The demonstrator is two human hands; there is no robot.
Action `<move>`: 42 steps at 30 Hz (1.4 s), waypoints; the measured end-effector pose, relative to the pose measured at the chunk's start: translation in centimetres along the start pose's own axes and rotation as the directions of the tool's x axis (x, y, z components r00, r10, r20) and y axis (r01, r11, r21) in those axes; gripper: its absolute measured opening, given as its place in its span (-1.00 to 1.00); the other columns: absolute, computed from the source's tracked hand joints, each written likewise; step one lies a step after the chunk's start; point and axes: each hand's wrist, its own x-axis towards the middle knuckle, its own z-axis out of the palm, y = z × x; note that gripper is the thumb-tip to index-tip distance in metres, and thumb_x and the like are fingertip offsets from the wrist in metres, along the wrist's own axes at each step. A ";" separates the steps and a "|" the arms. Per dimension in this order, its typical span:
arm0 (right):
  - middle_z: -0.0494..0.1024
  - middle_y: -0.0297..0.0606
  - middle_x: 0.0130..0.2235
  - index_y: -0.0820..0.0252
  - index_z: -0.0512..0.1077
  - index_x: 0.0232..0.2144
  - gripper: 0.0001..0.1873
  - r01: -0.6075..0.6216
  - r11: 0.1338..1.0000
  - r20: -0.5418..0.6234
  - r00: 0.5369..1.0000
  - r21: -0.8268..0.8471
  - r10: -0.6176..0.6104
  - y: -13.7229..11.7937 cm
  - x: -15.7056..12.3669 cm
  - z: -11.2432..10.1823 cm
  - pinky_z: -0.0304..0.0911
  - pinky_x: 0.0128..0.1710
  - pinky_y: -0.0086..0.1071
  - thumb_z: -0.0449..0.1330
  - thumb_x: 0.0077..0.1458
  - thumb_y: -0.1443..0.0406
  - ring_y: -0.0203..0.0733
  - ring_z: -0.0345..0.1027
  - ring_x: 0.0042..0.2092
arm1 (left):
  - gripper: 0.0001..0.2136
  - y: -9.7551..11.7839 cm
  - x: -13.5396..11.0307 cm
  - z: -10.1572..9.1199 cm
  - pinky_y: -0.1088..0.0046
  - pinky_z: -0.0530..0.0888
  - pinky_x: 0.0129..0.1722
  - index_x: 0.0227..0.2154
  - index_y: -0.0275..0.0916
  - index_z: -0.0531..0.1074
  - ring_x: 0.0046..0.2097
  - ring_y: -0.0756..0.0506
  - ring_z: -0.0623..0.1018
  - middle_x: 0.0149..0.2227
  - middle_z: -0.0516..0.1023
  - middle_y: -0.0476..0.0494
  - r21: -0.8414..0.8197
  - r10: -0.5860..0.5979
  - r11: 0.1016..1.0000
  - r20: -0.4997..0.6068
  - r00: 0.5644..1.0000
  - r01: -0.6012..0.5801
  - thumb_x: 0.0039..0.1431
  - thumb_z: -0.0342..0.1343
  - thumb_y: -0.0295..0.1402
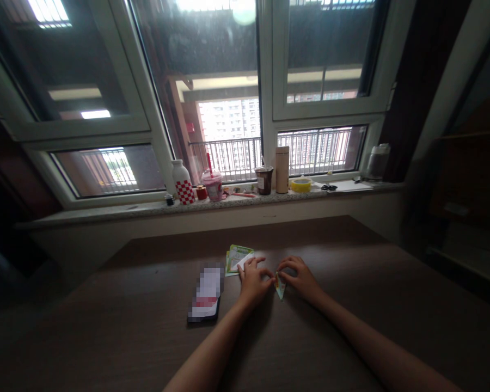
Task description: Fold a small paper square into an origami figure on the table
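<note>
Both of my hands rest on a dark wooden table, close together. Between them lies a small folded paper piece, pointed and pale green with a bit of orange. My left hand has its fingers curled and pinches the paper's left side. My right hand is curled too, with its fingertips pressed on the paper's top right. A small stack of green printed paper sheets lies just beyond my left hand.
A phone lies on the table left of my left hand. On the stone windowsill stand a checked bottle, a pink cup, a dark cup, a tall tan flask, yellow tape, scissors and a jar.
</note>
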 end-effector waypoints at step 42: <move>0.56 -0.22 -0.24 0.08 0.58 -0.44 -0.88 -0.045 0.999 0.063 0.997 -0.026 0.046 1.6 0.1 0.5 0.16 0.00 -0.20 0.29 0.00 0.18 -0.07 0.32 -0.07 | -0.95 0.2 -0.1 -0.3 -0.14 -0.21 0.27 -0.48 -0.08 0.59 0.20 -0.24 0.25 0.09 0.42 -0.06 -0.042 -0.002 0.999 -0.053 0.999 0.000 0.04 0.26 -0.29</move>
